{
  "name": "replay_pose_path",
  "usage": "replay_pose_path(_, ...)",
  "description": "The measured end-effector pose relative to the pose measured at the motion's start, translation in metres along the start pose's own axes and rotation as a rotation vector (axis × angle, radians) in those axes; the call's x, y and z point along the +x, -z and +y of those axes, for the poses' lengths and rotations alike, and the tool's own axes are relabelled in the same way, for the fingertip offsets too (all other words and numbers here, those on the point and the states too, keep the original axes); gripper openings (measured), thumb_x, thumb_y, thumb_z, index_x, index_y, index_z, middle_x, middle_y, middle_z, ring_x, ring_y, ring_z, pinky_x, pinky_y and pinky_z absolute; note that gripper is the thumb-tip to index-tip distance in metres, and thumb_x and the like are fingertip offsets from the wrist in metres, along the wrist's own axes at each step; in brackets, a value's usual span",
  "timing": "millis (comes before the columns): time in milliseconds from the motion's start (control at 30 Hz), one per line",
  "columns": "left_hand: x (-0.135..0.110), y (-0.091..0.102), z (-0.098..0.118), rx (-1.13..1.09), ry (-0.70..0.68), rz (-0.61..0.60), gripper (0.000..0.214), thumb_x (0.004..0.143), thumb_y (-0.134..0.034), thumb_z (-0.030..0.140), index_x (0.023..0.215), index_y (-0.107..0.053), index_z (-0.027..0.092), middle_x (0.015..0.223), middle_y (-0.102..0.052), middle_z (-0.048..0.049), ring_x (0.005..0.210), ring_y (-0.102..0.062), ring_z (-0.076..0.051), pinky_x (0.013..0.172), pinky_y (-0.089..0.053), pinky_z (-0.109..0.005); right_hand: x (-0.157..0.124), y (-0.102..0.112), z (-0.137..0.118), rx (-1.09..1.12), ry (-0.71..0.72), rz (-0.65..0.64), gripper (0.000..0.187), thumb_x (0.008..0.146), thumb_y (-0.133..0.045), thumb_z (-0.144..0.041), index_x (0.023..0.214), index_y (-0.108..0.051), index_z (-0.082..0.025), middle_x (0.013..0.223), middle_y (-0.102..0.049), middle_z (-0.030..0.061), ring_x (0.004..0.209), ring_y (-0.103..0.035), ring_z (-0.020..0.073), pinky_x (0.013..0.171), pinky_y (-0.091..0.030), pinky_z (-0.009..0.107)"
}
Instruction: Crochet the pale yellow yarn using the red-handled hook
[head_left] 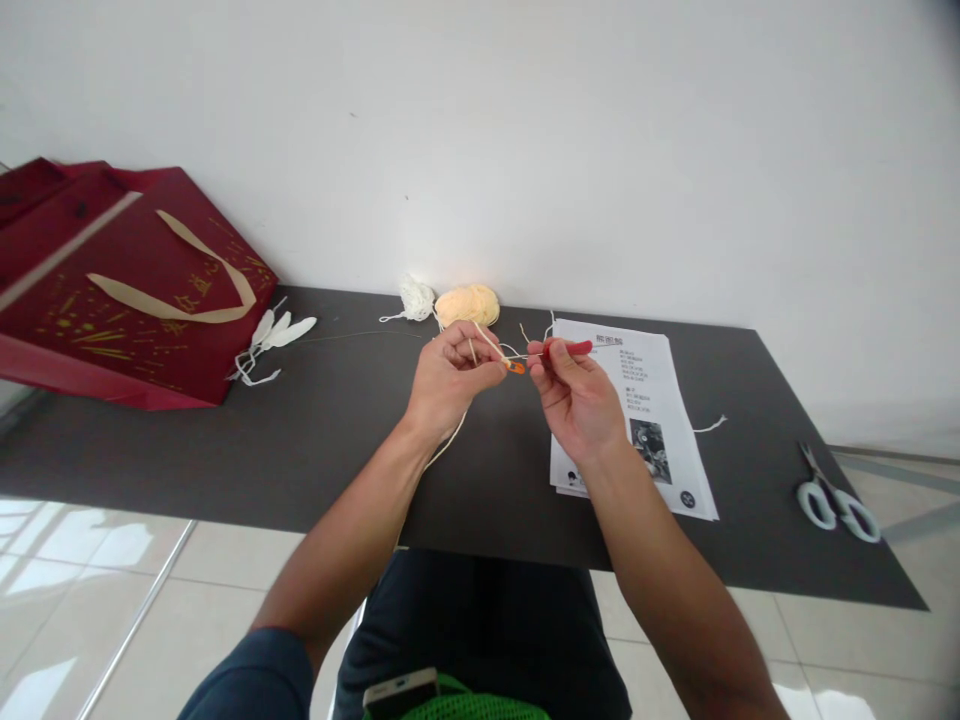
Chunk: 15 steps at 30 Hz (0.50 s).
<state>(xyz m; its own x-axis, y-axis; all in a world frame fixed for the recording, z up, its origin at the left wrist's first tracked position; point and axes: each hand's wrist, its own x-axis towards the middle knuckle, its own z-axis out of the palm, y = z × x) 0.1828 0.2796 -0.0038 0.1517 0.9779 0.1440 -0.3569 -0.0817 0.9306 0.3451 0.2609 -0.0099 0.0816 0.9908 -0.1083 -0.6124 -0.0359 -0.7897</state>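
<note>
Above the dark table, my left hand (444, 378) is closed, pinching pale yellow yarn (491, 343) that loops over its fingers and trails down past the wrist. At its fingertips is a small orange stitch marker (517, 368), touching the yarn. My right hand (583, 405) grips a crochet hook by its red handle (576, 349). The hook's thin shaft points left, to the yarn at my left fingertips. Whether the hook tip is inside a loop is too small to tell. Behind my left hand lies a pale yellow yarn ball (468, 304), beside a white yarn ball (415, 298).
Printed sheets (645, 400) lie under my right hand. Scissors (836, 500) rest near the table's right edge. White petal-like pieces (279, 330) with loose yarn ends lie by a dark red gift bag (135, 300) at left. A white wall (480, 150) stands behind the table (322, 420).
</note>
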Motion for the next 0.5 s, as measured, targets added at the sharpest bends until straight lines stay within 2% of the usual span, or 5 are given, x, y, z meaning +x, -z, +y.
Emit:
replay_pose_path(133, -0.002, -0.004, -0.005, -0.011, -0.06, 0.078, 0.021, 0.07, -0.081, 0.01, 0.083, -0.067, 0.019, 0.082, -0.067, 0.0039, 0.07, -0.059, -0.007, 0.07, -0.046, -0.022, -0.004, -0.008, 0.005, 0.077, -0.016, 0.045, 0.022, 0.079, -0.09, -0.035, 0.088, -0.077, -0.02, 0.094, -0.084, -0.0005, 0.08, -0.08, 0.0094, 0.084, -0.069, 0.017)
replay_pose_path(233, -0.003, -0.005, -0.006, 0.01, -0.083, 0.128, 0.028, 0.071, -0.08, 0.011, 0.094, -0.07, 0.022, 0.078, -0.064, 0.005, 0.069, -0.057, -0.008, 0.071, -0.047, -0.023, -0.008, -0.012, 0.007, 0.06, 0.024, 0.046, 0.021, 0.081, -0.089, -0.037, 0.089, -0.077, -0.021, 0.095, -0.084, -0.001, 0.083, -0.08, 0.0094, 0.084, -0.069, 0.017)
replay_pose_path(300, -0.003, -0.006, -0.005, 0.006, -0.084, 0.132, 0.032, 0.071, -0.08, 0.012, 0.1, -0.071, 0.023, 0.076, -0.063, 0.0049, 0.069, -0.056, -0.009, 0.072, -0.047, -0.023, -0.009, -0.013, 0.007, 0.022, 0.051, 0.032, 0.021, 0.083, -0.086, -0.04, 0.09, -0.077, -0.022, 0.097, -0.085, -0.0011, 0.085, -0.08, 0.0094, 0.084, -0.069, 0.017)
replay_pose_path(500, -0.003, -0.002, 0.0, -0.065, -0.006, 0.079, 0.022, 0.073, -0.079, 0.016, 0.094, -0.075, 0.022, 0.083, -0.068, 0.0017, 0.069, -0.055, -0.009, 0.064, -0.042, -0.023, -0.01, -0.014, 0.009, 0.005, 0.052, 0.03, 0.016, 0.087, -0.083, -0.038, 0.089, -0.078, -0.023, 0.097, -0.085, -0.0012, 0.083, -0.08, 0.0081, 0.083, -0.067, 0.016)
